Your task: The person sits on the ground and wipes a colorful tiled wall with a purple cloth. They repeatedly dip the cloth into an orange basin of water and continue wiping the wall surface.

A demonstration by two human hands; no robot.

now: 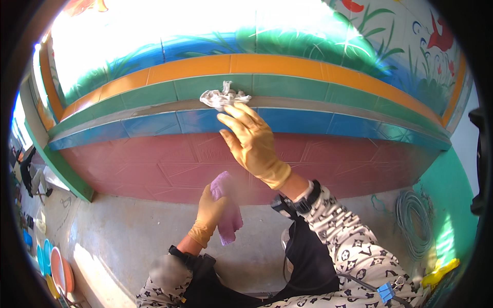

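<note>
My left hand (208, 211), in a yellow rubber glove, is closed on a folded lilac-pink towel (229, 218) that hangs in front of the dark red tiles. My right hand (252, 141), gloved the same way, reaches up to the narrow ledge with its fingers stretched out and somewhat apart. Its fingertips are at the lower edge of a crumpled whitish cloth (224, 97), which lies on the ledge; whether they touch it I cannot tell. Both wrists carry black straps with small devices.
The tiled ledge (308, 103) curves across the view below a painted wall (287, 41). A coiled hose (412, 223) lies on the floor at right, near a yellow object (440, 273). Coloured basins (61, 272) stand at lower left. A person (33, 172) is at far left.
</note>
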